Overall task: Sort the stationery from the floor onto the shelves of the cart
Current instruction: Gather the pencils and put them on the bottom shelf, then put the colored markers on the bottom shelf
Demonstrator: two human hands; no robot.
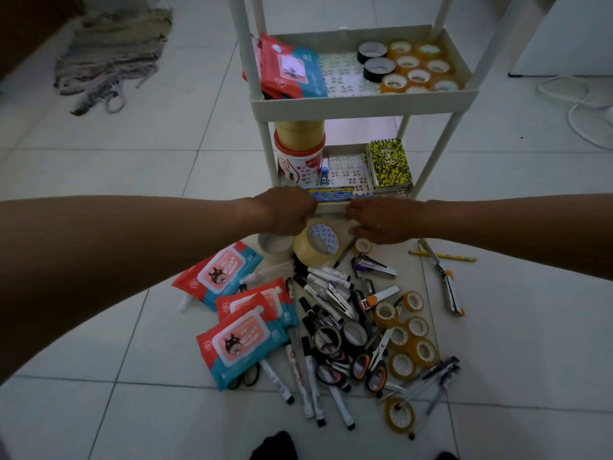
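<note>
A white cart stands ahead, and both my hands are at the front rim of its lower shelf [331,209]. A bundle of blue and yellow pencils [335,194] lies lengthwise along that rim. My left hand [288,212] is curled around the bundle's left end. My right hand [381,222] meets the right end with its fingertips. On the lower shelf are a white tub [298,161], a small blue stapler [324,175] and yellow-black notebooks [389,164]. The upper shelf [361,99] holds wipe packs [288,66] and tape rolls [414,66].
Below my hands the floor pile has a big tan tape roll [315,244], three wipe packs [238,330], several markers [311,376], scissors [365,363], small tape rolls [411,343], staplers [378,265] and pens. A grey rag [109,58] lies far left, a white cable [577,104] far right.
</note>
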